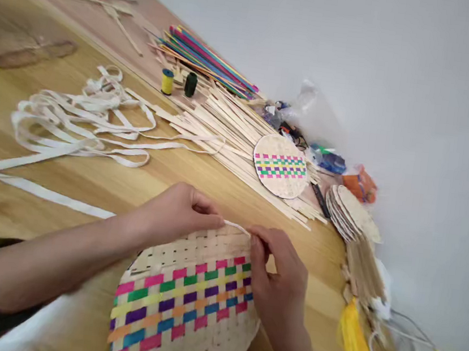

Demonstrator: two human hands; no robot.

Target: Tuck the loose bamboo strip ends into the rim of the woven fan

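Woven disc (188, 304), near centre of table (170, 173). Left hand (182, 214) and right hand (277, 275) at its far edge, fingers of both pinched narrow on white tape (237, 226). Pale strips (241, 122), second disc (280, 167) lie beyond.

Along the wall-side edge of the tabletop (174, 176) lie a bundle of coloured strips (216, 65), a clear plastic bag (316, 107), an orange packet (360, 184) and a stack of pale rounded pieces (356, 212). Inboard of this edge, a yellow spool (167, 82) and a dark green spool (190, 85) stand upright, side by side. A woven disc (280, 167) with a multicoloured band rests on loose pale strips (210, 130) near the same edge.
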